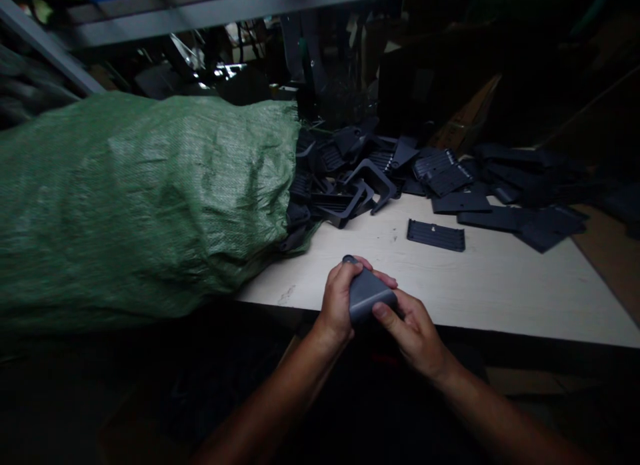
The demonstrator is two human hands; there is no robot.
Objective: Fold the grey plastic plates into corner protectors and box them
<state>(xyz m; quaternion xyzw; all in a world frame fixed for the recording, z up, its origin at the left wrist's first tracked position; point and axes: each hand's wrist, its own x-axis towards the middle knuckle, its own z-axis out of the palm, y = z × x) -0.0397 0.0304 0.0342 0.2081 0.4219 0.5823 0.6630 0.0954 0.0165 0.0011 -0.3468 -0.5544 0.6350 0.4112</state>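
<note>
A dark grey plastic part [369, 293] with rounded corners is held at the table's front edge, tilted toward me. My left hand [340, 295] is closed round its left side, the thumb lying near a small round end at the top. On the right, my right hand [413, 325] grips the lower corner with its thumb on the near face. The underside of the part and some fingertips are hidden. Just beyond the hands, a ribbed dark plate [435, 235] lies alone on the pale tabletop [500, 285].
A big green woven sack [150, 198] lies along the left, its mouth facing right. Dark plastic pieces [350, 185] spill from it in a heap. Flat dark panels [500, 215] are piled at the back right. A metal shelf beam [240, 13] crosses above.
</note>
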